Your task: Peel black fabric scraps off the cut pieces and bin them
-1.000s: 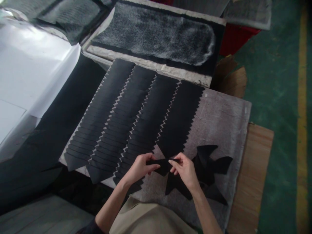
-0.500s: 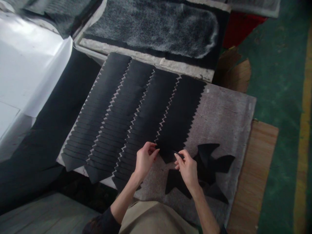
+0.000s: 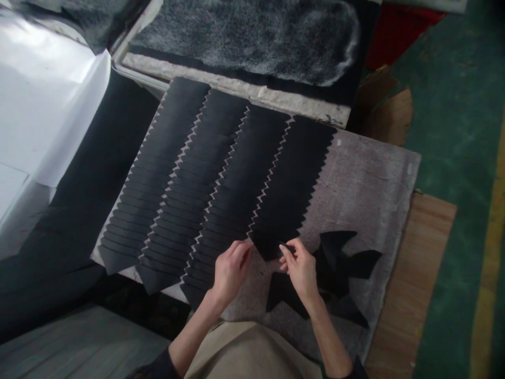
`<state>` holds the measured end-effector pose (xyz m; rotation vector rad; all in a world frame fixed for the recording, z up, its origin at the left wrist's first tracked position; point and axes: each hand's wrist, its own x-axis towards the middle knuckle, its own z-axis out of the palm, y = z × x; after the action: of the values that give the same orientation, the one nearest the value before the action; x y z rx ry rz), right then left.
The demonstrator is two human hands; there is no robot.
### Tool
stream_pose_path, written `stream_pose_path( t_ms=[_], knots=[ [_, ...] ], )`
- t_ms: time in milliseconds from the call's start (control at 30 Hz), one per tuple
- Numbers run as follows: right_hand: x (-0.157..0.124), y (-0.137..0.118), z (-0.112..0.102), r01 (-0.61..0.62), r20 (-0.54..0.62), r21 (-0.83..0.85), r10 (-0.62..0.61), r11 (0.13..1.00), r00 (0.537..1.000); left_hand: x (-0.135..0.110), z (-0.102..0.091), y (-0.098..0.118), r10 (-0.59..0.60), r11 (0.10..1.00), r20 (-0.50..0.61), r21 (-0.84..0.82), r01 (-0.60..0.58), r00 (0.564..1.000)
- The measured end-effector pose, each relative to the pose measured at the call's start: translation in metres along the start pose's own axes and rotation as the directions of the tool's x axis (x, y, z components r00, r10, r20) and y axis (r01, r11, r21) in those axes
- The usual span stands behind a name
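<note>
Several rows of overlapped black pointed fabric pieces (image 3: 221, 173) lie on a grey felt board (image 3: 366, 179). My right hand (image 3: 300, 268) pinches the near end of the lowest black piece (image 3: 272, 247) of the rightmost row. My left hand (image 3: 231, 271) rests beside that piece's left edge with its fingers curled, holding nothing I can see. A loose pile of black pieces (image 3: 335, 273) lies just right of my right hand.
A dark fuzzy panel in a pale frame (image 3: 252, 42) sits beyond the board. White sheet (image 3: 43, 110) and black cloth (image 3: 90, 200) cover the left. A wooden board (image 3: 414, 284) and green floor (image 3: 453, 105) lie to the right.
The black piece I held in both hands has been laid at the near end of the rightmost row. My left hand has let go of it; my right hand still pinches it.
</note>
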<state>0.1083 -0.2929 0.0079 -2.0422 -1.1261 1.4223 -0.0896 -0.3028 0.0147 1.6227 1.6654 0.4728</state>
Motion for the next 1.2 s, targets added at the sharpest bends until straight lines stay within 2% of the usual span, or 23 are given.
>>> stream_pose_path(
  t_ms=[133, 200, 300, 467, 700, 800, 1000, 1067, 1133, 1200],
  knots=[
    [0.002, 0.003, 0.001, 0.001, -0.004, -0.003, -0.001, 1.0, 1.0, -0.003, 0.005, -0.007, 0.273, 0.933, 0.056, 0.226, -0.279, 0.96],
    [0.002, 0.004, 0.001, 0.01, -0.008, -0.009, -0.01, 1.0, 1.0, -0.005, 0.008, -0.01, 0.341, 0.88, 0.114, 0.31, -0.36, 0.933],
    [0.001, 0.001, -0.001, 0.027, -0.004, -0.04, -0.027, 0.999, 1.0, -0.006, 0.011, -0.014, 0.374, 0.813, 0.183, 0.406, -0.416, 0.909],
    [-0.001, -0.004, -0.007, 0.041, 0.032, -0.148, -0.037, 0.988, 0.999, -0.006, 0.012, -0.014, 0.402, 0.748, 0.204, 0.49, -0.449, 0.893],
    [0.0, -0.005, -0.01, -0.001, -0.037, -0.36, -0.013, 0.933, 0.999, -0.006, 0.013, -0.008, 0.391, 0.752, 0.203, 0.492, -0.439, 0.898],
    [0.003, -0.007, -0.011, -0.019, -0.051, -0.423, -0.003, 0.906, 0.999, -0.007, 0.016, -0.001, 0.374, 0.745, 0.197, 0.518, -0.421, 0.906],
    [0.004, -0.008, -0.012, -0.052, -0.055, -0.446, 0.031, 0.893, 0.998, -0.008, 0.023, 0.02, 0.327, 0.693, 0.214, 0.608, -0.388, 0.92],
    [-0.003, -0.008, -0.014, -0.026, -0.089, -0.497, -0.021, 0.867, 0.996, -0.009, 0.025, 0.023, 0.318, 0.684, 0.217, 0.621, -0.382, 0.923],
    [-0.016, -0.007, -0.019, 0.047, -0.12, -0.53, -0.129, 0.847, 0.984, -0.009, 0.025, 0.025, 0.315, 0.681, 0.217, 0.627, -0.379, 0.924],
    [-0.029, -0.006, -0.029, 0.142, -0.176, -0.524, -0.27, 0.84, 0.947, -0.009, 0.025, 0.026, 0.309, 0.683, 0.213, 0.628, -0.372, 0.927]
  ],
)
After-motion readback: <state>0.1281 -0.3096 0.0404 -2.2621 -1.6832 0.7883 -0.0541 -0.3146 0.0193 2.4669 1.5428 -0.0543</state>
